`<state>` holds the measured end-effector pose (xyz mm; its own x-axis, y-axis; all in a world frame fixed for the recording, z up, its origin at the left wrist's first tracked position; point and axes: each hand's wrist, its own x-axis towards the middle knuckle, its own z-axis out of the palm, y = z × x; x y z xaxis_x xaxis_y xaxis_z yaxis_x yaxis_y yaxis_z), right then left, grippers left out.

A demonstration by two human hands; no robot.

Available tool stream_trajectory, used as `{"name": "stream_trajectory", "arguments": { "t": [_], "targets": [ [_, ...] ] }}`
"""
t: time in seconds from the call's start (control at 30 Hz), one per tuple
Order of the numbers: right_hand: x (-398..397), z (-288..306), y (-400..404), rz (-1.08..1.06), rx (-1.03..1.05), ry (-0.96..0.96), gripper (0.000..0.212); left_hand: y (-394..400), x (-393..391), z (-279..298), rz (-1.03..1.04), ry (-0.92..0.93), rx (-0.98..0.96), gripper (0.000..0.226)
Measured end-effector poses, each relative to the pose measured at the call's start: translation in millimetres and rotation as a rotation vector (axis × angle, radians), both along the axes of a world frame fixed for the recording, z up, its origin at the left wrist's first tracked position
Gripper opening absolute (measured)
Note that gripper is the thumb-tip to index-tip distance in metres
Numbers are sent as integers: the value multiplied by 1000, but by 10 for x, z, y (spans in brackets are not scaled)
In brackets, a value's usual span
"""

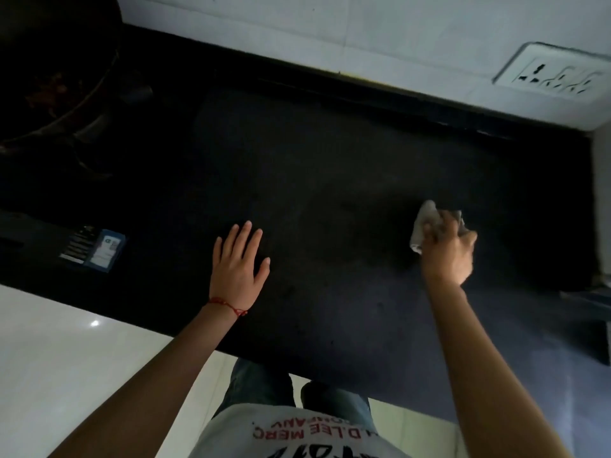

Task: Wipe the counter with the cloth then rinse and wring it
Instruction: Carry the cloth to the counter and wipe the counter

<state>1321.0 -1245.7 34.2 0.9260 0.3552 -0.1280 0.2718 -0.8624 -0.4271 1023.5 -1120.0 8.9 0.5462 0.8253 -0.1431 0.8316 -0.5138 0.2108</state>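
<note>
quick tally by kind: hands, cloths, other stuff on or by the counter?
Hands: 2, left hand flat on the counter, right hand gripping the cloth
Cloths: 1, cloth
Blue packets: 1, packet
Wall sockets: 1, socket
Dark pans: 1, pan
Total: 6

A home kitchen is suggested. A dark stone counter (330, 180) is backed by a white tiled wall (363, 31) with a socket plate (552, 76) near its far right corner, and a dark pan (49, 71) is seen at the far left corner.
</note>
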Motion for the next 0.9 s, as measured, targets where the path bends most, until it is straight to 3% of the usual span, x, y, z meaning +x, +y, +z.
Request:
{"name": "stream_trajectory", "arguments": {
  "t": [0.07,0.17,0.23,0.33,0.5,0.9],
  "targets": [
    [-320,13,53,80,11,17,45,-9,2,-2,-3,-12,12,53],
    [-858,-14,68,383,50,110,45,-5,-7,-15,-6,-22,13,51],
    [-928,-1,-5,393,75,175,43,5,-11,-17,-5,-34,7,51],
    [-856,66,-247,270,140,265,42,14,9,-3,8,-62,-21,50],
    [-893,181,-920,2,358,256,45,-38,152,94,9,-117,-76,51],
    [-1436,250,-2867,-663,657,121,37,-1126,952,414,-572,-326,-207,29]
  ]
}}
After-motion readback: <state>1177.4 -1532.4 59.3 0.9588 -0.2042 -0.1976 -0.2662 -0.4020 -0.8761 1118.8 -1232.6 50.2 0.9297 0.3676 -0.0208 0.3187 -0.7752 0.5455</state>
